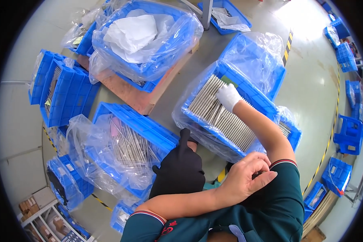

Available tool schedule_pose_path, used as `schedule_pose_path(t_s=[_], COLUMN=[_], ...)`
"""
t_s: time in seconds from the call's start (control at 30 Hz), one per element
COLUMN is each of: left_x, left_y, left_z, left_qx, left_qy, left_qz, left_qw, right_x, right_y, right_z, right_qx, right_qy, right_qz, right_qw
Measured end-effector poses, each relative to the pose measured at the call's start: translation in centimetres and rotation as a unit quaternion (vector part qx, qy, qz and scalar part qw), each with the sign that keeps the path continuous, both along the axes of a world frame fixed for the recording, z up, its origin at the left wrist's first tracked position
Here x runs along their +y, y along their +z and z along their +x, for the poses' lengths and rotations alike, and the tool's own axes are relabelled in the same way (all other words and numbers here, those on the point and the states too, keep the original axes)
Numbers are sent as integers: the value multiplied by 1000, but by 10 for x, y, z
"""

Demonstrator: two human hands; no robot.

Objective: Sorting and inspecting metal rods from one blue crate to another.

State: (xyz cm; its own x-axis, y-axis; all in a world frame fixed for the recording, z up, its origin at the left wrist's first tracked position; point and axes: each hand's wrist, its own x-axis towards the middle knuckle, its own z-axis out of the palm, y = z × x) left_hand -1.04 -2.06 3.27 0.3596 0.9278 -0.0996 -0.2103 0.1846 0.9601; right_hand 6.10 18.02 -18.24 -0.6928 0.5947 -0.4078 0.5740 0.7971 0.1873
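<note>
My right hand [228,98], in a white glove, reaches into a blue crate [259,98] lined with clear plastic. It rests on a row of slender metal rods [203,101], its fingers curled among them. Whether a rod is in its grip is hidden. Beside the glove lies a green piece [230,82], partly covered by the hand. My bare left hand [246,177] is held across my body near my right sleeve [287,177]. Its fingers are bent inward and the thumb lies across from them. I cannot make out anything in it.
On the left, another blue crate [139,123] holds loose metal rods [131,147] in plastic. My black-trousered leg [179,171] comes between the crates. Beyond, a plastic-covered crate [149,82] stands on a wooden pallet [149,107]. More blue crates [74,88] are stacked at left.
</note>
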Motion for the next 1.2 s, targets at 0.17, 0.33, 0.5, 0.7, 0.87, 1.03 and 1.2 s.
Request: schedule_pose_path(t_s=[0.17,0.33,0.5,0.7,0.87,1.03,1.2], left_x=[-3,-8,-9,-10,-10,-9,-9], left_y=[2,-1,-5,-4,-2,-1,0], left_z=[3,6,9,10,12,11,14], left_qx=[2,1,-8,-2,8,18,18], left_qy=[4,4,7,-3,-23,-22,-39], left_qz=[12,11,9,13,4,-11,-21], left_qw=[1000,1000,1000,1000,1000,1000,999], right_x=[-36,-76,-72,-65,-62,-57,-68], right_y=[-4,-20,-34,-24,-28,-12,-25], right_z=[40,38,33,22,16,12,3], right_qx=[223,342,330,334,309,313,311], right_qy=[-124,-221,-201,-164,-140,-130,-46], right_qz=[10,0,1,-1,-3,-40,-47], right_qw=[967,913,922,928,941,940,948])
